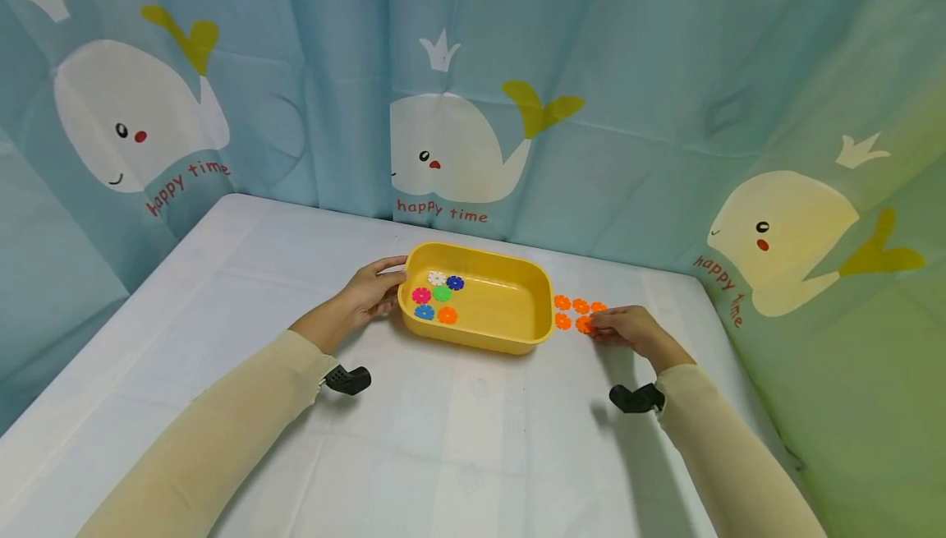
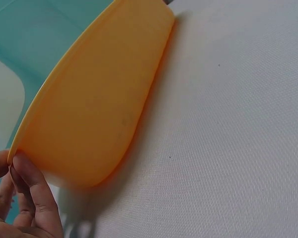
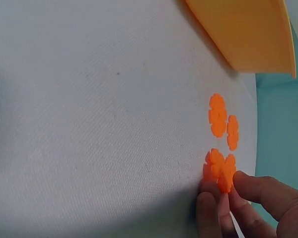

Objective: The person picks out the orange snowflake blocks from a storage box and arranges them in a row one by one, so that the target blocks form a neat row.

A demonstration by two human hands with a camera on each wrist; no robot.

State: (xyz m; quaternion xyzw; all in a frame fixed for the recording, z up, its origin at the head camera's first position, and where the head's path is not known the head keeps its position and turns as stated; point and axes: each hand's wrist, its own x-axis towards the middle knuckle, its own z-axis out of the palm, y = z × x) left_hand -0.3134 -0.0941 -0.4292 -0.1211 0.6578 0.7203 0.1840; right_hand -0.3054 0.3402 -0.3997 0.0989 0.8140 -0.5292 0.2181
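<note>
A yellow plastic basin [image 1: 502, 341] sits on the table, with several flower-shaped plastic discs in its left end, among them a pink disc [image 1: 421, 296] and a green disc [image 1: 441, 294]. My left hand [image 1: 367, 291] pinches the basin's left rim; the left wrist view shows thumb and finger on the rim [image 2: 25, 129]. Just right of the basin lie several orange flower-shaped discs [image 1: 562, 302] in two rows. My right hand [image 1: 628, 327] is at the right end of these rows. In the right wrist view, its thumb and fingers pinch a tilted orange disc [image 3: 227, 174].
A white cloth covers the table [image 1: 458, 439]. Behind and along both sides hangs a blue-green curtain [image 1: 636, 111] printed with whales. Black wrist devices stick out below the left sleeve [image 1: 251, 406] and the right sleeve [image 1: 724, 448].
</note>
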